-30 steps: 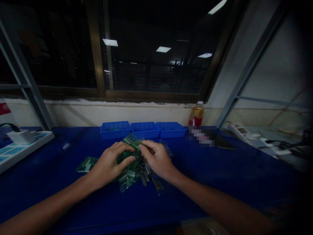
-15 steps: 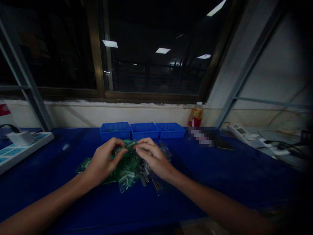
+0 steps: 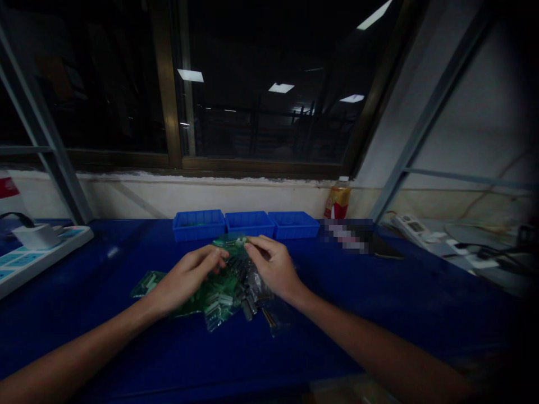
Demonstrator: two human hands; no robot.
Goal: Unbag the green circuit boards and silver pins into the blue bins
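Note:
A heap of small clear and greenish plastic bags (image 3: 219,306) with metal-looking pieces lies on the blue table. Over its left side is my left hand (image 3: 187,278), thumb and fingers drawn together near the tips; whether anything is between them is hidden. My right hand (image 3: 275,266) is above the right side, its thumb and forefinger closed at a small pale piece (image 3: 241,241) too small to name. Dark grey cylinder-like pieces (image 3: 248,306) lie between the hands. At the lower right of the heap, a clear bag (image 3: 272,322) holds thin brass-coloured pieces.
Three blue plastic bins (image 3: 252,225) stand in a row behind the heap. A bottle with a red and gold label (image 3: 337,202) is by the wall. Power strips (image 3: 46,255) lie at the left, and a dark flat object (image 3: 385,247) at the right.
My hands have moved apart from around a greenish piece. The left fingers have drawn together and shifted slightly lower; my right hand has moved slightly right.

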